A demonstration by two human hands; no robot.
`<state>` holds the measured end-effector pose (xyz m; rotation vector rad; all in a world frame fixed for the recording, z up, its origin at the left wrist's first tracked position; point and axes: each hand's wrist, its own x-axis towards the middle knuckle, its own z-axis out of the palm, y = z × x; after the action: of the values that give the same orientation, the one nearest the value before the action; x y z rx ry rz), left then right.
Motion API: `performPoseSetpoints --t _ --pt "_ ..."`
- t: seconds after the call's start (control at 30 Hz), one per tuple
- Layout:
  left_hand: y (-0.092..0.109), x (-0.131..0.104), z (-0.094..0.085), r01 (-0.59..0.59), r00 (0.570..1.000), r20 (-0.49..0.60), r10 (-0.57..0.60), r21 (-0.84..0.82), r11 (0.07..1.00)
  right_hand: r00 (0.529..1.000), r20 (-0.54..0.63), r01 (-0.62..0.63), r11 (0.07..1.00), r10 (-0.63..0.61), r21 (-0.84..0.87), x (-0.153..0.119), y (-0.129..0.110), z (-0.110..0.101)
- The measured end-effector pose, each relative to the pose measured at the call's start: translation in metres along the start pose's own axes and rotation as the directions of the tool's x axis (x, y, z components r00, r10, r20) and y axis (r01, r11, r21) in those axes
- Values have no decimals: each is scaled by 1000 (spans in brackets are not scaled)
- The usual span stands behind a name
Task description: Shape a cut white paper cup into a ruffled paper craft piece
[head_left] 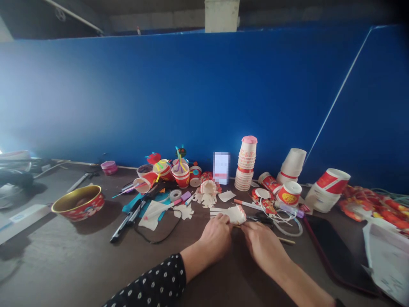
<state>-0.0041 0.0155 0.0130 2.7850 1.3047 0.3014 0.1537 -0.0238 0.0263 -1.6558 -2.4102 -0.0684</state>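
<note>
A cut white paper cup [234, 214] with a frilled reddish edge lies low on the dark table between my hands. Against its left part rests my left hand [217, 233], its fingers curled together on the white paper. My right hand [262, 241] touches the cup's lower right edge with bent fingertips. A thin wooden stick [286, 241] shows just right of my right hand; whether that hand grips it is hidden. Dark-handled scissors [260, 219] lie behind my right hand. Another cut cup [209, 192] with splayed white strips lies farther back.
A tall cup stack [245, 164] stands behind the hands, with more cups [289, 194] to its right. A red and gold bowl [79, 204] sits left. A dark tablet [338, 251] lies right. Decorated cups [181, 174], tape [175, 195] and paper scraps [155, 215] lie at back left.
</note>
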Motion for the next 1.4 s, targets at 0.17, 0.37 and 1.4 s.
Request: performPoseSetpoints --t 0.17,0.37,1.4 --pt "3 -2 -2 25 1000 -16 -25 -1 1000 999 23 -36 997 38 -63 2 2 -2" --pt "4 0 -4 -3 1000 -23 4 15 1000 999 -8 -33 991 32 -129 3 2 4" --pt "-11 19 6 -13 987 -161 5 -46 999 982 -89 -152 980 164 132 10 19 6"
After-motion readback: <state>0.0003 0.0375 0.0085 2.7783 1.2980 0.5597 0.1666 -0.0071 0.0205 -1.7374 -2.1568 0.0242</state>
